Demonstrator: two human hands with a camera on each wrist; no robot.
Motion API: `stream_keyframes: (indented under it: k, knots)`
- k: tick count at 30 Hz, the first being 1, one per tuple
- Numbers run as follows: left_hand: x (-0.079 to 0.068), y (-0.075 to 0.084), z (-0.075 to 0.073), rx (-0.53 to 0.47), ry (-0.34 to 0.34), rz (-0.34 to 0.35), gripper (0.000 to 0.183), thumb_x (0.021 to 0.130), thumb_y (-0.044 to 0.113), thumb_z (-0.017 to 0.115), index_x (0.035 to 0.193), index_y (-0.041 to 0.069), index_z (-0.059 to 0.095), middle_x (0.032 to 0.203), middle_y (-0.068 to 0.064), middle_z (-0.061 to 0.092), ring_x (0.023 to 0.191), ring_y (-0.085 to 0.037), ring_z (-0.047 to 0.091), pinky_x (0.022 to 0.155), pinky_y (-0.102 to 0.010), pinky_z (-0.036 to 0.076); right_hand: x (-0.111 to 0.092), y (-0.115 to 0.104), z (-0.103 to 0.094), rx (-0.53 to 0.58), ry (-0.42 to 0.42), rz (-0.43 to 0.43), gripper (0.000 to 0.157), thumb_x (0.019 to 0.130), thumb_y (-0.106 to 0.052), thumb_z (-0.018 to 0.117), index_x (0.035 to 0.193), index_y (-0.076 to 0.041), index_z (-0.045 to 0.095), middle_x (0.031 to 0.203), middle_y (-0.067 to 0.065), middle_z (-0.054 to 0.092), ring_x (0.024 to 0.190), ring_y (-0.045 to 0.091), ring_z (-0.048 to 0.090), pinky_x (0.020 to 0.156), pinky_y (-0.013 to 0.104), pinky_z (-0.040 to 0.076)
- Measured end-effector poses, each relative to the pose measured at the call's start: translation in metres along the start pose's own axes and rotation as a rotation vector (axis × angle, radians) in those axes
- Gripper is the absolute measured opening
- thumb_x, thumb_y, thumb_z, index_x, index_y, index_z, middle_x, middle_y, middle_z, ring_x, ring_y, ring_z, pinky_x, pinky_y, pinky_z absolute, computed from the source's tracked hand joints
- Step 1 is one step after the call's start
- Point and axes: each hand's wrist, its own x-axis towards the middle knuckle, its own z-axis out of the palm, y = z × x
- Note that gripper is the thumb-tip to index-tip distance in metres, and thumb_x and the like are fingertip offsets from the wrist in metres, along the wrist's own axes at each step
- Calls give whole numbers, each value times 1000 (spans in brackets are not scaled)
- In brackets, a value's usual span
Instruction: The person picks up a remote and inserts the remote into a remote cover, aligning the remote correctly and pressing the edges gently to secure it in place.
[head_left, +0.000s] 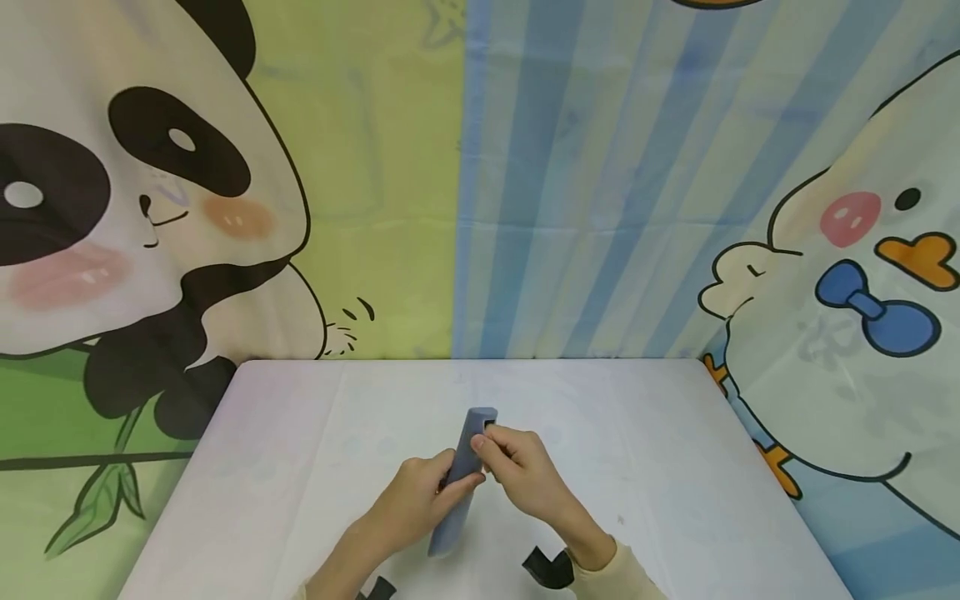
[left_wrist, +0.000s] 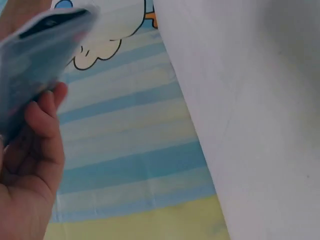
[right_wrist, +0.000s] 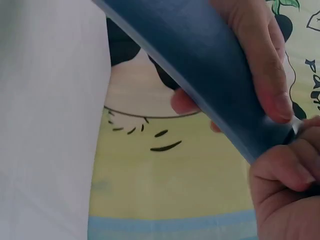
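A long, slim blue-grey case (head_left: 451,531) is held at a tilt above the white table, its upper end leaning away from the person. My left hand (head_left: 420,498) grips it around the middle, thumb across the near face and fingers wrapped behind. At the upper right edge, by a small dark opening, the curled fingers and thumb of my right hand (head_left: 528,477) pinch the case. The left wrist view shows a dark gap along one end of the case (left_wrist: 30,80). In the right wrist view, the right fingers (right_wrist: 285,167) cover the corner of the case.
A white table (head_left: 360,417) spreads beneath both hands. Behind it hangs a printed cloth (head_left: 390,167), with a panda at left and a white bird at right. Black wrist-worn pieces (head_left: 549,568) show near both sleeves.
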Motion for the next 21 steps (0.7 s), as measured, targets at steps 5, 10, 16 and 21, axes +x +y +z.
stream_keyframes:
  k: [5, 10, 16, 21]
  knots:
    - [1, -1, 2, -249, -34, -49, 11, 100, 12, 64, 90, 13, 60, 74, 7, 65, 60, 2, 55, 48, -20, 49, -1, -5, -1, 53, 18, -79, 38, 102, 3, 51, 69, -13, 46, 53, -2, 37, 44, 6, 32, 40, 22, 30]
    - [1, -1, 4, -113, 38, 20, 7, 97, 9, 67, 96, 8, 61, 78, 2, 69, 64, 3, 59, 52, -16, 50, 4, -9, -3, -103, -12, -115, 33, 101, -5, 59, 71, -18, 52, 55, -9, 38, 46, 0, 30, 41, 18, 29]
    - [0, -1, 2, -31, 109, 12, 9, 95, 11, 70, 97, 7, 62, 80, 0, 71, 67, 0, 63, 55, -16, 51, 3, -1, -13, -151, 41, -101, 31, 94, -5, 69, 73, -17, 51, 55, -9, 36, 47, 0, 30, 42, 19, 27]
    - [-2, 0, 2, -35, 72, 13, 17, 97, 13, 68, 110, 4, 62, 94, -4, 74, 80, -9, 70, 65, -21, 56, 3, 4, -16, -134, -59, -104, 26, 99, 3, 57, 80, -14, 51, 60, -7, 40, 51, 1, 32, 44, 20, 30]
